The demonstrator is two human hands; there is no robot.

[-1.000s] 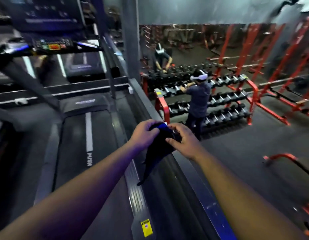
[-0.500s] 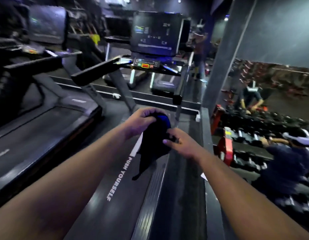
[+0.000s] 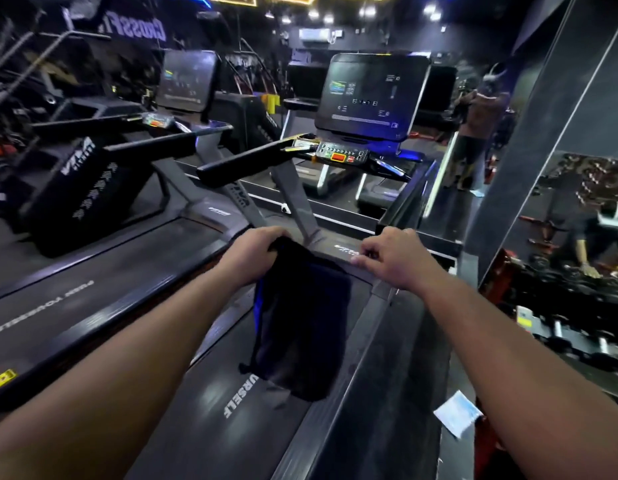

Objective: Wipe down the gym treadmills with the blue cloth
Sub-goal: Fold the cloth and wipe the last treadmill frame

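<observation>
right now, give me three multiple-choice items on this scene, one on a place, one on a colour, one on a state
1. Where does the cloth hang?
A. draped on the console screen
B. from the left hand, above the treadmill belt
C. flat on the floor by the dumbbells

2. What colour is the large button on the near console?
A. red
B. green
C. white

3. What is the right hand doing?
A. gripping the cloth
B. pressing the console
C. holding nothing, fingers loosely curled, apart from the cloth

Answers:
1. B: the left hand grips the cloth's top edge and it hangs down over the belt.
2. A: a red rectangle sits among the small keys.
3. C: the right hand hovers beside the cloth with a clear gap between them.
</observation>
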